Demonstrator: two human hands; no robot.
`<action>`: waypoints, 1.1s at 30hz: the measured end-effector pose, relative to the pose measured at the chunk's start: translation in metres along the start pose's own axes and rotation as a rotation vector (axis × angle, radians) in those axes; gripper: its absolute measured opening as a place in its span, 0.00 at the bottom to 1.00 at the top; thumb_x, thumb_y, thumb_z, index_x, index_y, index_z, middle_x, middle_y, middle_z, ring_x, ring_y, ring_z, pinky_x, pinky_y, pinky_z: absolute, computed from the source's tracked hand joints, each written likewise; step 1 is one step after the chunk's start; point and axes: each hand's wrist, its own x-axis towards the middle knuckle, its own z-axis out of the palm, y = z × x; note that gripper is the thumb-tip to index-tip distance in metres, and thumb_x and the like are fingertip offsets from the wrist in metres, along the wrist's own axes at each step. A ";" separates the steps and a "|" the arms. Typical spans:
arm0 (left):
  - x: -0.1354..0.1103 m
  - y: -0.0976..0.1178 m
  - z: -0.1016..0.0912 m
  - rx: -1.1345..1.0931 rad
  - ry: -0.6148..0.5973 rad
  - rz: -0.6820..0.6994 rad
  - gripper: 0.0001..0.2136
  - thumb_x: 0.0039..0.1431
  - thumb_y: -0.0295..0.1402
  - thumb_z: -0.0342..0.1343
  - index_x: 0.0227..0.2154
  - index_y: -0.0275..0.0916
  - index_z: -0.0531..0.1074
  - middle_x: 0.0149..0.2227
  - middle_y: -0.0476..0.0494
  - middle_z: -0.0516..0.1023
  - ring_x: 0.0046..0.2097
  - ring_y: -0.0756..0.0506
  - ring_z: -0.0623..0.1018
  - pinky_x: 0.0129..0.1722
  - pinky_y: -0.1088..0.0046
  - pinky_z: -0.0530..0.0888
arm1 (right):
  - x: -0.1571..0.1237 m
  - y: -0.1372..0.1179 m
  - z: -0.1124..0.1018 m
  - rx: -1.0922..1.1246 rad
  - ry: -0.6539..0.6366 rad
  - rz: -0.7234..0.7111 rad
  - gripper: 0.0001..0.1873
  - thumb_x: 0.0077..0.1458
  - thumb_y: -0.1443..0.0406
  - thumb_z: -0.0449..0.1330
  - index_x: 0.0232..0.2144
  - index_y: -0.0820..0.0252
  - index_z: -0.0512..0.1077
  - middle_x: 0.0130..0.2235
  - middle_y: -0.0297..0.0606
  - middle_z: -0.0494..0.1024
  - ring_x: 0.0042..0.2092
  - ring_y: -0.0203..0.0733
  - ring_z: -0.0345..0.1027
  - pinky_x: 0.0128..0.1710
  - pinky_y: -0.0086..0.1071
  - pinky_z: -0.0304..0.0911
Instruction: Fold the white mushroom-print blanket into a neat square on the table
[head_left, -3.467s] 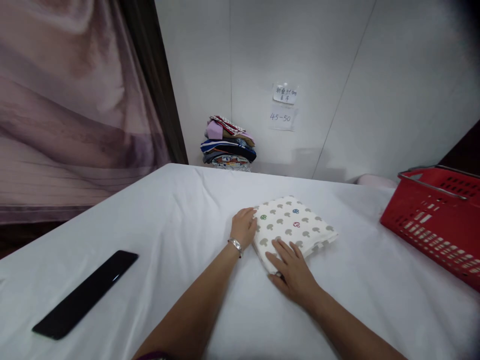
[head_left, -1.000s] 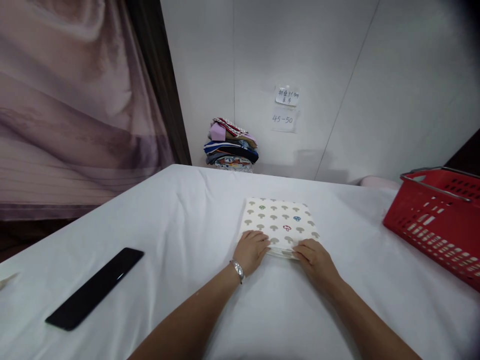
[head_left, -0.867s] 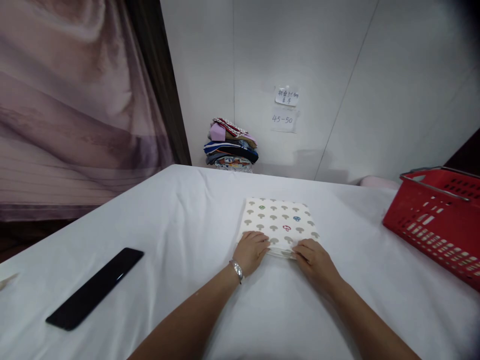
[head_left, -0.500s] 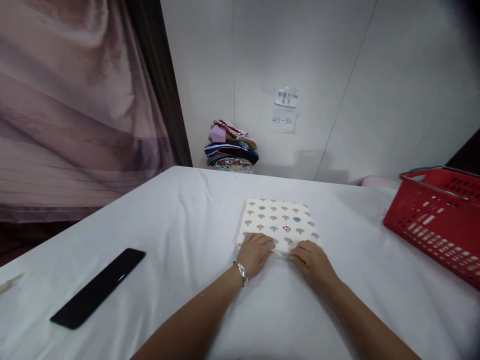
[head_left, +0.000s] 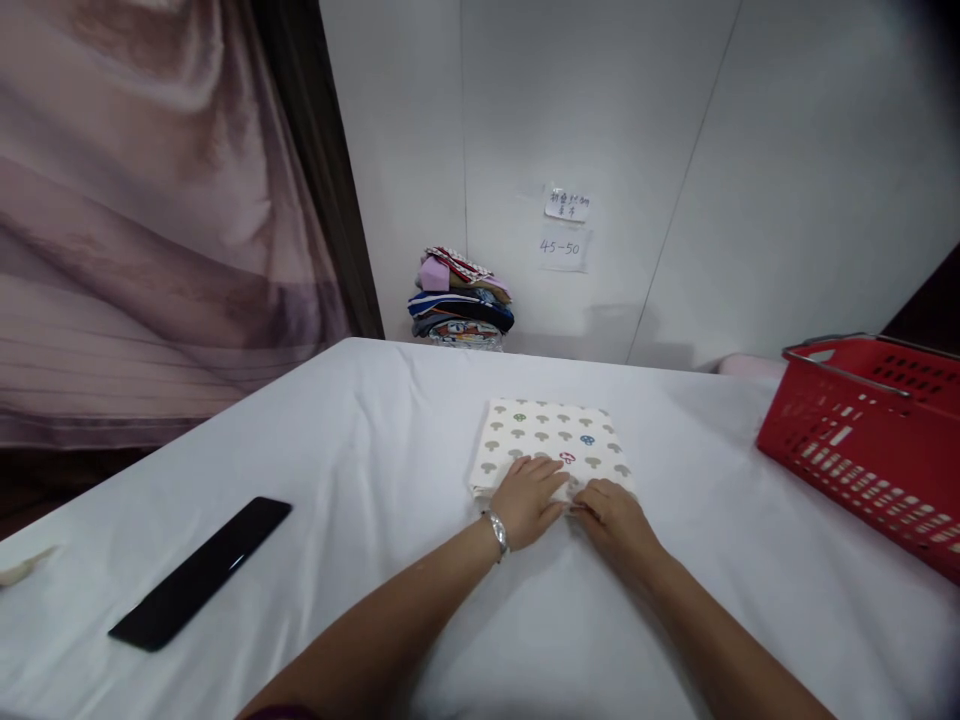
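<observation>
A folded cream cloth (head_left: 551, 432) printed with small mushroom shapes lies flat on the white-covered table (head_left: 360, 450). Both my hands rest at its near edge, close together. My left hand (head_left: 527, 499), with a silver bracelet at the wrist, lies on the cloth with its fingers stretched over the near part. My right hand (head_left: 616, 514) sits just right of it, fingers curled and pinched on the cloth's near edge.
A red plastic basket (head_left: 862, 450) with a metal handle stands at the right. A long flat black object (head_left: 201, 570) lies near the left front. A stack of folded clothes (head_left: 460, 299) sits by the back wall under paper notes (head_left: 564, 226). A curtain (head_left: 150, 200) hangs at the left.
The cloth was turned square to me and both hands came to its near edge. In the last second the left fingers slid farther onto the cloth and the hands drew closer together.
</observation>
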 end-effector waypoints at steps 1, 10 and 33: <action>0.003 0.001 0.003 0.033 -0.018 0.010 0.18 0.59 0.38 0.49 0.52 0.43 0.62 0.57 0.45 0.64 0.58 0.43 0.61 0.57 0.58 0.56 | 0.000 0.000 0.000 -0.001 -0.005 0.004 0.08 0.56 0.66 0.51 0.27 0.58 0.68 0.28 0.35 0.69 0.32 0.38 0.62 0.32 0.31 0.54; -0.002 -0.002 0.037 0.217 -0.086 0.002 0.19 0.62 0.39 0.42 0.56 0.43 0.57 0.60 0.44 0.59 0.61 0.41 0.56 0.58 0.53 0.53 | 0.002 -0.003 -0.018 0.263 -0.076 0.117 0.09 0.55 0.65 0.51 0.25 0.56 0.68 0.27 0.33 0.72 0.31 0.38 0.65 0.32 0.31 0.59; -0.007 -0.006 0.035 0.124 -0.112 0.066 0.20 0.58 0.29 0.47 0.53 0.53 0.62 0.60 0.46 0.59 0.61 0.39 0.56 0.57 0.47 0.49 | 0.072 0.050 0.004 -0.126 -0.341 0.241 0.28 0.60 0.50 0.41 0.57 0.56 0.58 0.62 0.45 0.53 0.63 0.49 0.40 0.58 0.48 0.42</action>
